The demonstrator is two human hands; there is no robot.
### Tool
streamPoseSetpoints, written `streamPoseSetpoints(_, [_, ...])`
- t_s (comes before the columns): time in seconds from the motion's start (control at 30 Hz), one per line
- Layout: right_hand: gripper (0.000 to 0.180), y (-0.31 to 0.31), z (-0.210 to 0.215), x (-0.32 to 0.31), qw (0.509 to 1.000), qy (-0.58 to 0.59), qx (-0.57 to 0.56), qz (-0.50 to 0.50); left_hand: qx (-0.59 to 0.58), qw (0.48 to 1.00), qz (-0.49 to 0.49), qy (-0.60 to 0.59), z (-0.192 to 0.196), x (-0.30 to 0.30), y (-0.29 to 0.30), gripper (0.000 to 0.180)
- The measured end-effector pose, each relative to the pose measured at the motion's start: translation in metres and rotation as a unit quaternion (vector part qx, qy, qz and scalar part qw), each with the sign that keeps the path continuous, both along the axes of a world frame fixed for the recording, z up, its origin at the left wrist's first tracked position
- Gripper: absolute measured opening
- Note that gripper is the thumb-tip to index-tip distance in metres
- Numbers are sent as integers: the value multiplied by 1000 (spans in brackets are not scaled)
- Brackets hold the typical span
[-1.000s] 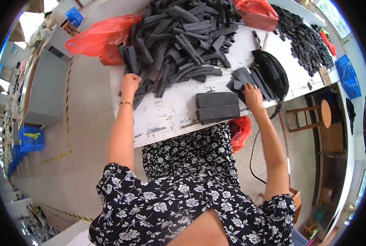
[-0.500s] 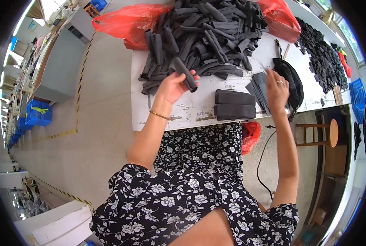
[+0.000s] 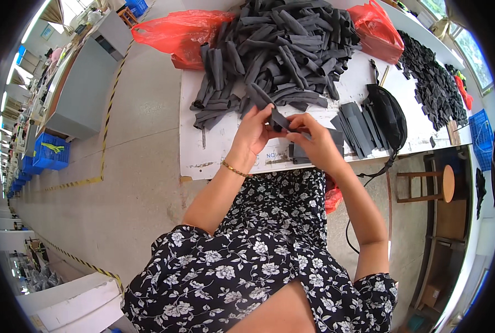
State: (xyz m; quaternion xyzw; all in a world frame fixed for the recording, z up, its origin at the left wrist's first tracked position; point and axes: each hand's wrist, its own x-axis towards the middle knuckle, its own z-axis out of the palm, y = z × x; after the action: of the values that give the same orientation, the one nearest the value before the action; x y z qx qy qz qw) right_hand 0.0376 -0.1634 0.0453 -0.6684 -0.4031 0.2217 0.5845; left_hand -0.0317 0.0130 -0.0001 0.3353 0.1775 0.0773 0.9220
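Observation:
My left hand (image 3: 253, 132) is closed round a rolled dark grey fabric tube (image 3: 259, 96), tilted with its far end up and to the left. Against the tube's near end, my right hand (image 3: 316, 141) pinches a dark grey fabric piece (image 3: 280, 120). Whether this is a separate strip or part of the tube I cannot tell. A stack of folded dark grey pieces (image 3: 336, 142) lies partly hidden behind my right hand. Flat dark strips (image 3: 356, 129) lie fanned out to its right. Beyond both hands rises a large heap of similar fabric tubes (image 3: 297, 50).
Red plastic bags (image 3: 183, 36) flank the heap on the white table (image 3: 194, 158). A black pouch (image 3: 389, 114) with a strap lies at the right, near a spread of small black pieces (image 3: 433, 83). A wooden stool (image 3: 448, 183) and a blue crate (image 3: 481, 139) stand further right.
My right hand has come left from the flat strips to the tube's near end. My left hand has shifted slightly right and nearer, still holding the tube.

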Motion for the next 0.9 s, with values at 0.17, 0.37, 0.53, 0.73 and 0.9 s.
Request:
streamPoseSetpoints(0.17, [30,-30,5,21,986,-121,-59,-96,-73,994,-6,-85,0,-2,9,19])
streamPoseSetpoints(0.37, [44,-42,9,10,968,-214,-103,-83,-33,997,15,-70,-16,5,14,15])
streamPoseSetpoints(0.53, [35,-34,13,1,945,-312,-76,-68,-80,994,65,-32,-19,10,9,16])
streamPoseSetpoints(0.73, [32,-21,16,3,947,-306,-79,-50,-63,996,35,-46,-17,12,2,17])
streamPoseSetpoints(0.9, [30,-22,19,19,940,-314,-95,-88,-55,997,35,-45,-13,10,-2,17])
